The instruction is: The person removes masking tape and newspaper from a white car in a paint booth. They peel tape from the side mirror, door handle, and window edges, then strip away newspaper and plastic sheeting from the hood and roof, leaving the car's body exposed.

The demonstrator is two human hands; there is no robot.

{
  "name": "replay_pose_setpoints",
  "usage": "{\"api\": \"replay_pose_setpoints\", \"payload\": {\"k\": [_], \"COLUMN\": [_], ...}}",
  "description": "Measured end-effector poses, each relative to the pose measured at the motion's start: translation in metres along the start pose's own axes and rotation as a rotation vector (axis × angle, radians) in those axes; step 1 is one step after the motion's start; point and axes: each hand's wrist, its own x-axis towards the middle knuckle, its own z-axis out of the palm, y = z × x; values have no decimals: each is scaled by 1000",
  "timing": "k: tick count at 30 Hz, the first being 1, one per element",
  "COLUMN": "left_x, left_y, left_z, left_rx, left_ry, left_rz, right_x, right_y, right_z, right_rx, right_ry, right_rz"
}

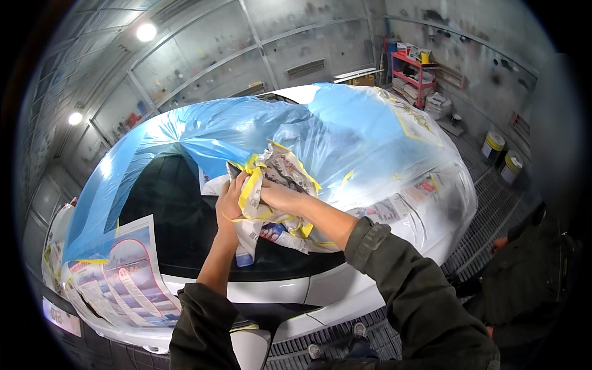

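Observation:
Both of my hands are closed around a crumpled bundle of newspaper [286, 169] edged with yellow masking tape [251, 189]. My left hand [230, 200] grips its left side. From the right, my right hand [281, 196] presses into the bundle, its fingertips partly hidden by paper. The bundle is above the dark windshield [185, 222] of a white car [282, 289]. Blue masking film [222, 122] drapes over much of the car and meets the bundle at its upper left. Loose newspaper [284, 238] hangs below my hands against the glass.
Another newspaper sheet [132, 273] covers the car's left end. A side mirror [249, 347] juts out near me. Another person in dark clothing [522, 277] stands at right. Paint cans [493, 145] and a red shelf cart [418, 76] line the wall beyond the floor grating [490, 203].

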Motion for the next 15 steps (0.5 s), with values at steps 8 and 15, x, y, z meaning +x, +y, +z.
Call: {"api": "replay_pose_setpoints", "payload": {"k": [8, 15], "left_x": [22, 26], "left_y": [-8, -39], "left_z": [10, 29], "left_rx": [-184, 73], "left_ry": [-282, -319], "left_rz": [-386, -578], "right_x": [-55, -87], "right_y": [-3, 5], "right_z": [-7, 42], "right_rx": [-565, -1095], "right_ry": [495, 285], "right_rz": [-339, -650]}}
